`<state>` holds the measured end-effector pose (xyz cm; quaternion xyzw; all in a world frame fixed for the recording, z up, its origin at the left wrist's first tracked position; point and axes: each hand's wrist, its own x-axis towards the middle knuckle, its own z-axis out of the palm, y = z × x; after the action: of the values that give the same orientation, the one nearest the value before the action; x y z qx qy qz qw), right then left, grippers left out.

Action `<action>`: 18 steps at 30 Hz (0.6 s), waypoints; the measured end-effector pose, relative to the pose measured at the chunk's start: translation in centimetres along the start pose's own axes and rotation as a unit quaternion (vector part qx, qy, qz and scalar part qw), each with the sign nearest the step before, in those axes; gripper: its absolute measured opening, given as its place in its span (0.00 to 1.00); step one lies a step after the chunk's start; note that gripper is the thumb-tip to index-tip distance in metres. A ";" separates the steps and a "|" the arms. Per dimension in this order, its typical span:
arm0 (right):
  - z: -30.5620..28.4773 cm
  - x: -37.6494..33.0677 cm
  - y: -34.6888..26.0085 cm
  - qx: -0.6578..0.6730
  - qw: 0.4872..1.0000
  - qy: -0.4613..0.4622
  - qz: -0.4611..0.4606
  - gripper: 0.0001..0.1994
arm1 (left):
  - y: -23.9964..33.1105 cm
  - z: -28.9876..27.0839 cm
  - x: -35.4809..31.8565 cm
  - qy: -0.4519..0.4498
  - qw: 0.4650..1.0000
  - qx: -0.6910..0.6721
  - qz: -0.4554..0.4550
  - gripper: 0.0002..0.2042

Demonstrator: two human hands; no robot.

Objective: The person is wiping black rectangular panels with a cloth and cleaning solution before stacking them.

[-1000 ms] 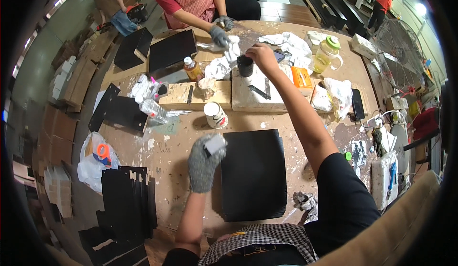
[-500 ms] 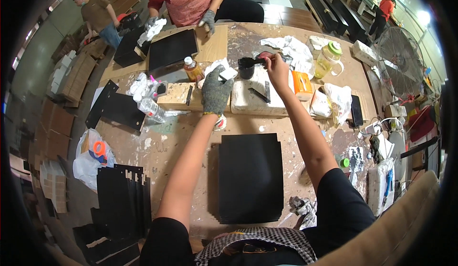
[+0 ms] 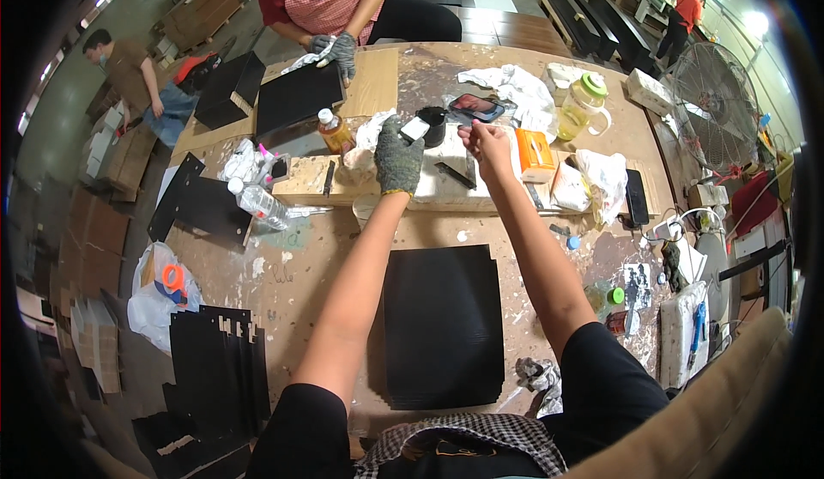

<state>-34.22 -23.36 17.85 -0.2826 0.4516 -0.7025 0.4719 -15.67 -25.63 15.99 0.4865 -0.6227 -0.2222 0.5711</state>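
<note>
My left hand [image 3: 400, 158], in a grey knit glove, is closed round a small white block [image 3: 415, 128] beside a black cup [image 3: 432, 125]. My bare right hand [image 3: 487, 146] is just right of the cup, its fingers bunched together; whatever they may pinch is too small to make out. Behind it lies a dark, flat item with a red patch [image 3: 476, 106]. A short black strip [image 3: 455, 175] rests on the white-wrapped block below the cup. Nearer me, a neat stack of black panels [image 3: 443, 329] lies on the table.
An amber bottle [image 3: 335, 131], a clear bottle [image 3: 259, 204], an orange pack [image 3: 536, 154], a green-lidded jug [image 3: 584, 106] and a phone [image 3: 636, 196] surround the work. Across the table, a co-worker's gloved hands [image 3: 340, 52] are at a black panel [image 3: 300, 97]. A fan [image 3: 714, 93] stands right.
My right hand has come away from the dark-handled tool at the cup, moving down and slightly left. My left hand keeps the white block. The co-worker's hands have come together at their panel.
</note>
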 end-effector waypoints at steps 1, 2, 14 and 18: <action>-0.1 -0.5 0.2 0.014 1.000 0.003 0.002 0.09 | 0.2 0.5 0.0 -0.002 1.000 -0.004 0.000 0.30; 0.5 -1.5 0.6 0.027 1.000 0.006 0.003 0.10 | -0.1 0.5 0.2 -0.012 0.999 -0.029 -0.014 0.31; 1.7 -4.7 2.5 -0.029 0.995 -0.015 -0.091 0.11 | 2.5 -1.7 -1.3 -0.023 0.994 -0.101 -0.033 0.32; 1.7 -3.3 2.0 -0.039 0.987 0.047 -0.148 0.12 | 3.8 -2.2 -2.3 -0.048 0.987 -0.142 -0.055 0.31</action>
<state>-30.68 -21.25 16.93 -0.3309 0.4536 -0.7592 0.3293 -15.26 -21.41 18.56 0.4227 -0.5840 -0.3620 0.5910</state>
